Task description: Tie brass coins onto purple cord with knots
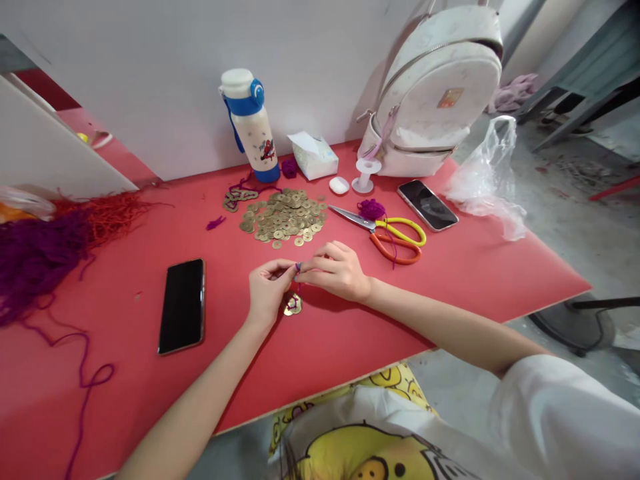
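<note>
Nearest you: small cluster of brass coins (293,305) on lower end of purple cord (299,289), just below left hand (267,293) and right hand (341,272) (resting on red desk (320,363) or hanging, cannot tell). Your hands both pinched narrow on cord, fingertips meeting. Step looks like knotting or threading; next move likely calls for steady left pinch, fine right pull. Beyond: scissors (373,228) at right, loose coin pile (286,215), bottle (254,130) behind.

Seemingly a craft workspace: red table (475,287) with yarn (37,260), scissors (373,227), holed discs (287,213).
</note>
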A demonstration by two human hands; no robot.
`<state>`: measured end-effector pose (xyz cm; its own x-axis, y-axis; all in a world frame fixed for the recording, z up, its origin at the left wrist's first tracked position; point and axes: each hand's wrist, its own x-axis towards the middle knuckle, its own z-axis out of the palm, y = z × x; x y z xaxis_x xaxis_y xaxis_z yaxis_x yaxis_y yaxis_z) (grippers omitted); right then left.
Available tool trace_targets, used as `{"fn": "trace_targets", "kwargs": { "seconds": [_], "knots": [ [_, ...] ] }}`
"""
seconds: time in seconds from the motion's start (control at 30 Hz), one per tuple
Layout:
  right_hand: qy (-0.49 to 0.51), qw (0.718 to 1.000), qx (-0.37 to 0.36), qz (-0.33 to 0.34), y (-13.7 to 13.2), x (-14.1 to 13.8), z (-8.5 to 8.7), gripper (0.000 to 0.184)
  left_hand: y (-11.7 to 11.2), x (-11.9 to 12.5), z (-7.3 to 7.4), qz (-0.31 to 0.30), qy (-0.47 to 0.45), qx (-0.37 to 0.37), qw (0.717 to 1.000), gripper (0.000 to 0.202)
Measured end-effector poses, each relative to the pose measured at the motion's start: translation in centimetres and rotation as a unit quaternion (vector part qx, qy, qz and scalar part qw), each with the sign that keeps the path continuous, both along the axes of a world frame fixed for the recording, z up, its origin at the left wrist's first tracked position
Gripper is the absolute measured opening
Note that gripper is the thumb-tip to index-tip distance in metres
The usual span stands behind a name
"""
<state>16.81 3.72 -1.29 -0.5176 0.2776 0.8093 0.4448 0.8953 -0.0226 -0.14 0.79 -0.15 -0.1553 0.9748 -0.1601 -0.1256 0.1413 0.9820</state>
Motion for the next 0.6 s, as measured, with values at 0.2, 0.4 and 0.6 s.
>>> {"fn": "trace_targets", "kwargs": {
  "seconds": [0.2,0.4,0.6],
  "knots": [
    [0.039,0.995,-0.093,0.025,0.13,-0.19,-0.33,0.019,-0.22,-0.28,-0.28,-0.002,0.075,0.021,0.997,0.015],
    [0.13,0.959,-0.247,0.044,0.5,-0.05,-0.12,0.012,-0.3,-0.34,-0.24,-0.022,0.111,0.02,0.993,0.017],
    [0.198,0.912,-0.359,0.003,0.6,0.06,0.24,0.012,-0.39,-0.29,-0.19,-0.043,0.1,0.019,0.994,0.014]
  ]
}}
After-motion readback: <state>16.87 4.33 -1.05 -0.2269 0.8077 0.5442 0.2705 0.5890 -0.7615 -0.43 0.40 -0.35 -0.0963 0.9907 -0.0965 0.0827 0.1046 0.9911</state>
